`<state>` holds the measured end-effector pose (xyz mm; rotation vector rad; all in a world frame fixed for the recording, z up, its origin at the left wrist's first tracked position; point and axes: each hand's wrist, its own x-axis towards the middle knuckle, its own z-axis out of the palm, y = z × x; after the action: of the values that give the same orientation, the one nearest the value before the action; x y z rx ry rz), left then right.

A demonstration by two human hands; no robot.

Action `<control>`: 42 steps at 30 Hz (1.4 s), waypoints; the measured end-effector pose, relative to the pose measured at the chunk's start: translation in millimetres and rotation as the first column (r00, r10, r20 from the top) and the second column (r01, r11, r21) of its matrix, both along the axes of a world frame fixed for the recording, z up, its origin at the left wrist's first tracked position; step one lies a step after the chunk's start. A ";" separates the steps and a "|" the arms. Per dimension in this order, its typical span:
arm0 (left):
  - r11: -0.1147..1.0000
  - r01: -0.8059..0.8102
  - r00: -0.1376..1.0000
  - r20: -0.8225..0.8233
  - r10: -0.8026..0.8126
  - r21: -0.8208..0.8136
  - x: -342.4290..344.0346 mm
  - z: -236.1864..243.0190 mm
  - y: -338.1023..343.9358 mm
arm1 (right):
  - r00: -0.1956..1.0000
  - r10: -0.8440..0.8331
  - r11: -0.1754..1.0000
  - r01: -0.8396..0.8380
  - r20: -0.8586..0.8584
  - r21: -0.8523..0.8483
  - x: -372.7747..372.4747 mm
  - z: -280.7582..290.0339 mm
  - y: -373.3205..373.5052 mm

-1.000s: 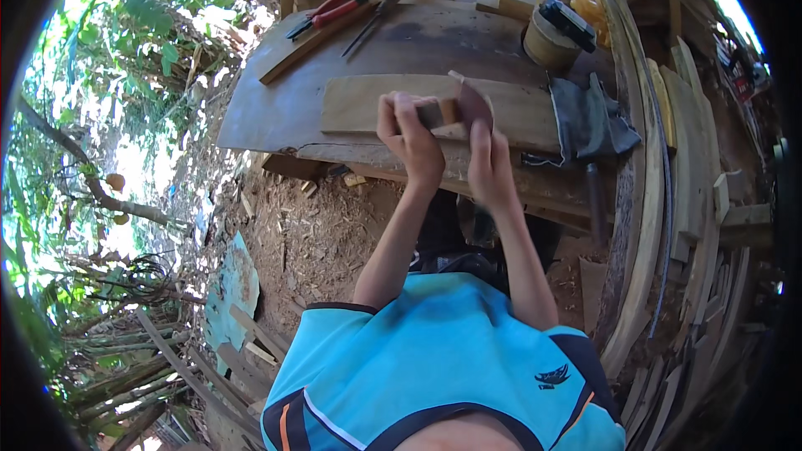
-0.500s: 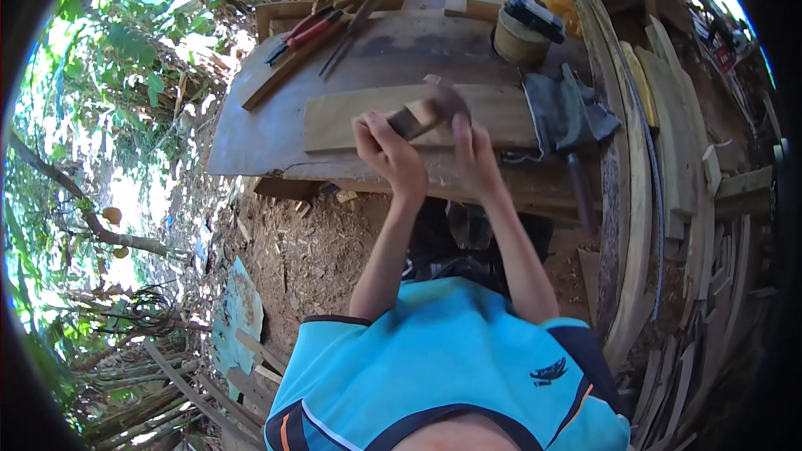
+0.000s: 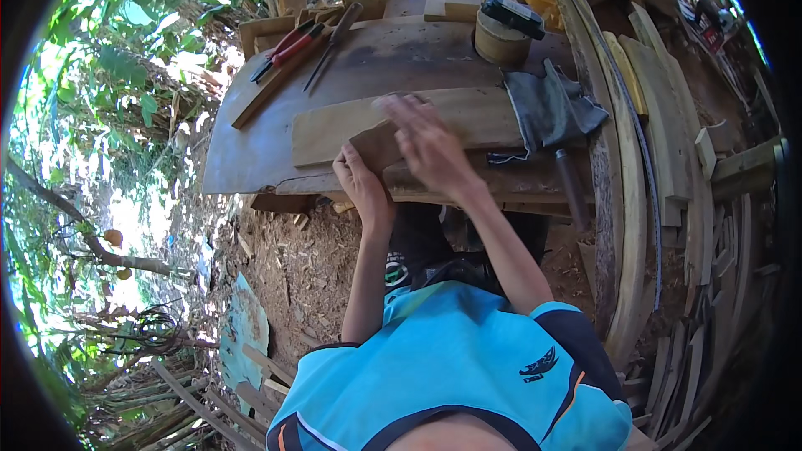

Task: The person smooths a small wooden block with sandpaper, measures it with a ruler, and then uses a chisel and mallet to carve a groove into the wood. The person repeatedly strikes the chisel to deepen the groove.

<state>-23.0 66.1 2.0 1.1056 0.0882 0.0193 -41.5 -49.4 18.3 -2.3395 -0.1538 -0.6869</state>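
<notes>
My left hand (image 3: 363, 179) grips a brown piece (image 3: 376, 144) just in front of a long pale board (image 3: 480, 108) lying on the dark worktable (image 3: 242, 150). My right hand (image 3: 426, 142) reaches over that piece with extended fingers, their tips blurred by motion; whether anything is under them is hidden. A grey cloth (image 3: 547, 108) lies over the board's right end, and a dark-handled tool (image 3: 572, 188) sits below it at the table edge.
Red-handled pliers (image 3: 294, 48) and a long thin tool (image 3: 330, 46) are at the back left. A round container (image 3: 501, 46) carrying a black object (image 3: 511, 15) stands near pale blocks (image 3: 461, 2). Long planks (image 3: 656, 134) line the right side; branches and foliage fill the left.
Both hands have shifted left and the left one lower. My right hand has swung over the piece, and the reddish-brown sheet it held is no longer visible. The view has shifted slightly.
</notes>
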 end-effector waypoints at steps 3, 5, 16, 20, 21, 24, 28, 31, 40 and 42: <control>0.983 0.167 0.986 0.016 -0.167 -0.080 -10.5 8.2 0.9 | 0.994 -0.102 0.995 0.102 -0.035 0.001 -0.1 -7.6 -25.1; 0.928 0.373 0.915 0.175 -0.364 -0.015 -14.2 8.2 5.5 | 0.992 -0.090 0.995 0.085 -0.084 -0.055 -4.3 -3.1 -30.2; 0.784 0.104 0.835 0.375 -0.403 0.612 -9.9 28.7 13.9 | 0.985 0.160 0.936 -0.132 -0.059 0.327 -37.3 7.6 -24.5; 0.820 0.059 0.849 0.404 -0.341 0.569 -11.6 30.1 7.2 | 0.988 0.151 0.986 -0.152 0.006 0.069 -37.6 19.1 -21.1; 0.799 0.052 0.842 0.403 -0.358 0.599 -11.7 31.4 6.5 | 0.984 0.180 0.981 -0.179 -0.002 0.071 -34.4 13.1 -28.8; 0.833 0.074 0.873 0.368 -0.319 0.549 -12.5 23.7 5.1 | 0.977 0.143 0.939 -0.085 -0.155 0.333 -31.2 13.6 -39.5; 0.803 0.008 0.852 0.416 -0.318 0.596 -6.4 30.5 4.2 | 0.959 0.256 0.953 -0.229 -0.122 0.201 -43.5 41.0 -22.3; 0.820 0.017 0.865 0.403 -0.299 0.572 -11.9 27.7 -1.6 | 0.957 0.131 0.956 -0.052 -0.259 0.288 -29.1 7.3 -60.8; 0.828 0.090 0.893 0.322 -0.313 0.554 -12.2 21.5 4.4 | 0.935 0.219 0.974 -0.228 -0.280 -0.001 -26.1 27.3 -35.2; 0.802 0.058 0.888 0.336 -0.313 0.594 -11.0 16.3 9.3 | 0.894 0.404 0.905 -0.421 -0.193 -0.055 -45.5 46.6 -11.7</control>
<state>-34.0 75.5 18.3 1.6902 -0.4532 0.1093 -86.9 -61.0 64.9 -2.3343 -0.5970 -0.2629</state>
